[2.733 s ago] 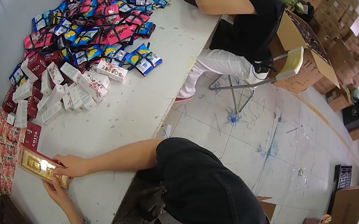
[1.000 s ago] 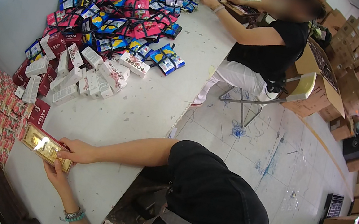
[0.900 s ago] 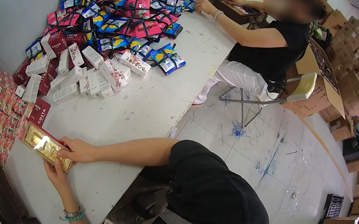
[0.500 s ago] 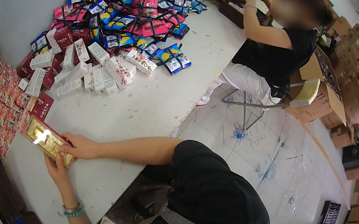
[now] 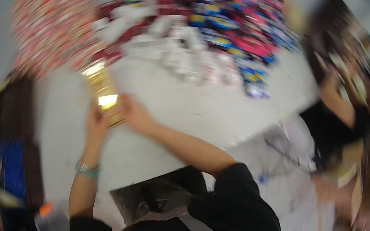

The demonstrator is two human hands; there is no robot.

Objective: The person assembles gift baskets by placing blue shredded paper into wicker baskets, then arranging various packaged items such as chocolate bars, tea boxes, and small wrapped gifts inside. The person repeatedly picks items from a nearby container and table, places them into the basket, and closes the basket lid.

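Observation:
A shiny gold, flat rectangular pack [image 5: 100, 88] is held in front of me over the white table, tilted with its far end up and to the left. My left hand [image 5: 98, 122] grips its near end from below and the left side. At the right edge of that same end, my right hand [image 5: 138, 115] is closed on the pack. Motion blur smears the fingers and the pack's details. Just past its far end are dark red boxes [image 5: 113, 51] and a stack of pink-and-white packets [image 5: 51, 17].
White small boxes [image 5: 180, 55] lie heaped on the table [image 5: 186, 110], with pink and blue tied packets [image 5: 240, 26] behind. A brown open case [image 5: 20, 111] with something blue [image 5: 13, 167] stands at the left. At the right sits another person [image 5: 337, 122].
The view has swung left, so the whole scene sits farther right and is blurred. Both hands still hold the gold pack, which now points more away from me.

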